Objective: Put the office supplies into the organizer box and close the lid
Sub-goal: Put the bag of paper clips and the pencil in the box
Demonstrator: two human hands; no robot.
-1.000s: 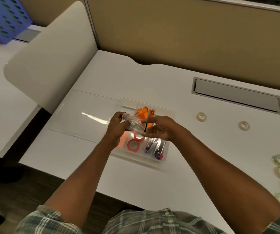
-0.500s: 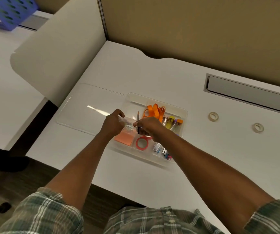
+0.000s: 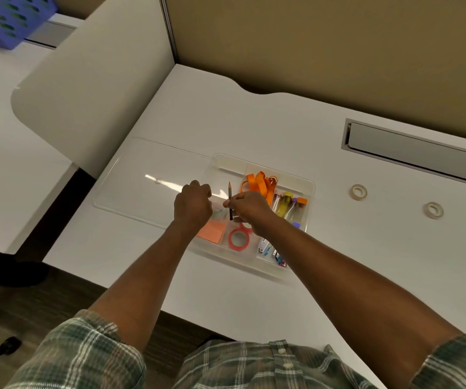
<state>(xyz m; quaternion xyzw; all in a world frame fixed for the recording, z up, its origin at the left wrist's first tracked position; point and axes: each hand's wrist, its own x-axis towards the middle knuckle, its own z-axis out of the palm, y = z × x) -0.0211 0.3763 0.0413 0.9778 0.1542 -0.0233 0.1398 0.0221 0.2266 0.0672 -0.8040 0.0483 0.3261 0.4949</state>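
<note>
Right hand (image 3: 250, 210): we pinch a pencil (image 3: 230, 200) upright over the organizer box (image 3: 309, 186).
Left hand (image 3: 193, 204): we see it closed on a clear wrapper (image 3: 217, 211), just beside the pencil.
Box: open on the white desk (image 3: 226, 116), holding orange bands (image 3: 259, 182), sticky notes (image 3: 211, 232) and a red tape ring (image 3: 238, 239).
Lid (image 3: 142, 175): flat, left of the box.
Desk: two tape rolls (image 3: 359, 191) lie well apart to the right.
Room: tan partition (image 3: 324, 46) behind.

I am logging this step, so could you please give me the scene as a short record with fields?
organizer box: clear, open, on the white desk
lid: flat on the desk, left of the box
left hand: grip on a clear plastic bag over the box
right hand: pinching a pencil, held upright
in box: orange bands, sticky notes, red tape ring
outside box: two tape rolls at right
</note>
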